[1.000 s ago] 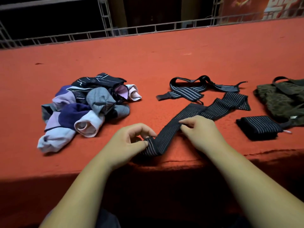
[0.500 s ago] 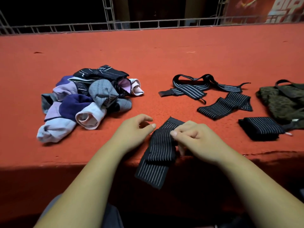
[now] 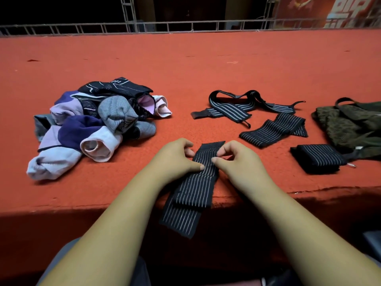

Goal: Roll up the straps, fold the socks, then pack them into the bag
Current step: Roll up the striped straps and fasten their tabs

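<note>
A black strap with thin white stripes [image 3: 193, 188] lies doubled over at the near edge of the red surface, its end hanging over the edge. My left hand [image 3: 175, 159] pinches its left side and my right hand [image 3: 237, 159] pinches its right side. The rest of that strap [image 3: 272, 130] lies loose to the right. Another loose strap [image 3: 233, 108] lies behind it. A rolled strap [image 3: 317, 158] sits at the right, next to the dark olive bag [image 3: 350, 124]. A pile of socks [image 3: 92, 126] lies at the left.
The red carpeted surface [image 3: 185, 65] stretches far back to a metal truss railing [image 3: 185, 25]. Its near edge [image 3: 82, 205] drops off just in front of my forearms.
The strap was stretched flat a second ago; its near part has since been folded over on itself and pulled toward the edge. Both hands moved closer together on it.
</note>
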`<action>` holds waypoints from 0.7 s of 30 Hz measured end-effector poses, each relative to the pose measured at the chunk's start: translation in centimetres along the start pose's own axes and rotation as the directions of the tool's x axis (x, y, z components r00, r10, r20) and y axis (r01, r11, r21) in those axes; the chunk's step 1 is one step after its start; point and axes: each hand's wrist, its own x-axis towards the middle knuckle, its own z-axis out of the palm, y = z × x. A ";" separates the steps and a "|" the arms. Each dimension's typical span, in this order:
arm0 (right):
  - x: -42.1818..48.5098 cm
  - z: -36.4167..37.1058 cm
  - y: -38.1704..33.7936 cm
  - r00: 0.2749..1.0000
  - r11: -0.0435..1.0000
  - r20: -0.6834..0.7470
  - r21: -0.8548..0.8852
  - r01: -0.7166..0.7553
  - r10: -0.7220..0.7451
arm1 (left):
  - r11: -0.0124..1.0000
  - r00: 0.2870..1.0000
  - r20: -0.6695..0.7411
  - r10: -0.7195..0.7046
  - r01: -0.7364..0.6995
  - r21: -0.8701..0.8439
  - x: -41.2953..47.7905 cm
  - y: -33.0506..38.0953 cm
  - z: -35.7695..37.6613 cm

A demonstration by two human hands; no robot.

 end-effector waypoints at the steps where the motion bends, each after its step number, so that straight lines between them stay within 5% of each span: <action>1: 0.0 0.2 -0.1 1.000 1.000 -0.010 0.007 0.025 -0.025 | 0.996 0.999 -0.005 -0.032 0.032 -0.084 0.2 -0.2 -0.1; 10: 0.6 0.3 -0.5 0.979 0.965 -0.009 0.167 0.201 -0.202 | 0.823 0.998 -0.016 -0.054 0.036 -0.567 0.0 -0.6 -1.8; 14: 0.7 0.8 -0.9 0.997 0.947 0.072 0.321 0.016 -0.041 | 0.686 0.996 -0.074 -0.043 -0.024 -0.727 -0.2 -0.5 -2.0; 16: 0.6 1.0 -1.1 0.988 0.970 0.154 0.240 -0.045 0.008 | 0.631 0.991 -0.125 -0.050 -0.065 -0.773 -0.2 -0.1 -2.0; 21: 1.2 1.2 -1.1 0.984 0.968 0.176 0.246 -0.048 0.004 | 0.719 0.967 -0.256 -0.002 -0.176 -0.672 -0.3 0.0 -2.4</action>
